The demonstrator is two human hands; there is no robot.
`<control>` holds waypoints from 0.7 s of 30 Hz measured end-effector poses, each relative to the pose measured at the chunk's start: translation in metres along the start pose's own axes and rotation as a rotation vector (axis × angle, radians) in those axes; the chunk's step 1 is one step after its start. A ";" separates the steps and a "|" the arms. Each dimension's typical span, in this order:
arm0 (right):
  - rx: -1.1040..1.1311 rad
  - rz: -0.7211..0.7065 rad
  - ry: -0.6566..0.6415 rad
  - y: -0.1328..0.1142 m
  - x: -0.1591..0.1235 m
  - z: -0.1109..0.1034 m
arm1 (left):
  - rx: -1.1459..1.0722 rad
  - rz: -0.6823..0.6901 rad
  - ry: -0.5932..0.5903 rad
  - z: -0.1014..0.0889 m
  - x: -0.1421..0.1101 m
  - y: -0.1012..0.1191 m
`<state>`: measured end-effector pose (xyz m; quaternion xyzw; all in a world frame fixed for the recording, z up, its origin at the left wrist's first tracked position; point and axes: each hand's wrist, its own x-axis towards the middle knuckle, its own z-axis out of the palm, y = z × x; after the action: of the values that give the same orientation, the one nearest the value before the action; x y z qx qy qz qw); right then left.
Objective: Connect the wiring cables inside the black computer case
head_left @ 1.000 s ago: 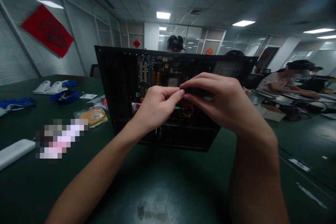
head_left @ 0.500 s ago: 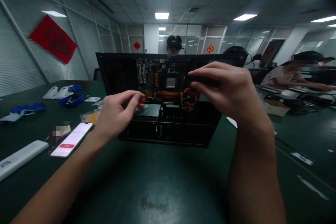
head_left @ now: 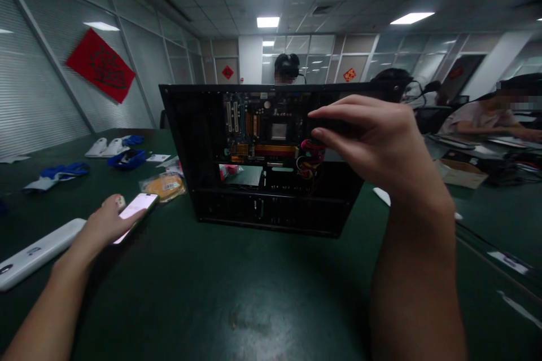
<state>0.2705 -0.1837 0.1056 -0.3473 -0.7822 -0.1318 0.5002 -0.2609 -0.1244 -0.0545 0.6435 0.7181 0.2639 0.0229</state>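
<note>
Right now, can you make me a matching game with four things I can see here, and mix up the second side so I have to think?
Things:
1. Smartphone
2. Computer case
3. Red banner
4. Small tray

Where or how:
A. On the glass wall
B. Blue, on the green table
C. Partly covered by the left hand
D. Black, with a motherboard showing inside

Right pairs: 1-C, 2-D, 3-A, 4-B
</note>
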 end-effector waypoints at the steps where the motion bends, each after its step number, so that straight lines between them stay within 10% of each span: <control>1: -0.006 -0.007 -0.002 -0.001 0.000 0.001 | 0.080 -0.023 -0.017 0.006 0.001 -0.001; 6: -0.043 -0.021 -0.005 -0.002 0.001 0.000 | 0.389 -0.208 -0.132 0.021 0.013 0.007; 21: -0.025 -0.017 -0.025 -0.002 0.001 0.001 | 0.334 -0.275 -0.140 0.020 0.007 0.017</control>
<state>0.2678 -0.1845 0.1063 -0.3485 -0.7896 -0.1416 0.4848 -0.2395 -0.1107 -0.0627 0.5512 0.8295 0.0904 0.0016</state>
